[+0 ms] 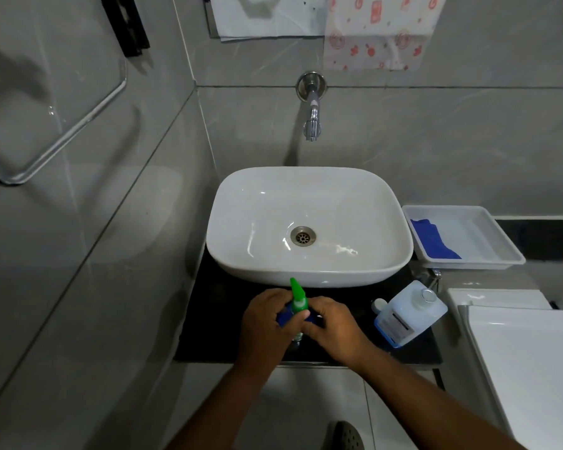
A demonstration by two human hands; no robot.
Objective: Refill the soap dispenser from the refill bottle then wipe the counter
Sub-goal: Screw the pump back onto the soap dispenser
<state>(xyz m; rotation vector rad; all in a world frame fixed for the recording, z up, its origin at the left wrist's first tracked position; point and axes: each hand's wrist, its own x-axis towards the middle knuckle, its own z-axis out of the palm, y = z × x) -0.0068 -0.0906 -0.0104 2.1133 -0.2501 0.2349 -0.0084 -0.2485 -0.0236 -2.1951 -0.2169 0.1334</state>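
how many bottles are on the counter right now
2: a blue bottle with a green nozzle held in both hands in front of the basin, and a clear dispenser bottle to its right. None seem hidden.

Both forearms bare, no sleeves in view. Hands: left hand (263, 323) & right hand (333, 326) w/o gloves, rings or watch. Dark perforated clog-type shoe (344, 436) at bottom edge.

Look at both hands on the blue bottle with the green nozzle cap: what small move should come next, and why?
Probably twist the green cap off. Both the left hand and the right hand grip the blue bottle, its cap still on, while the clear dispenser stands open-necked to the right on the dark counter, its pump apparently out. Nothing can pour until that cap comes off.
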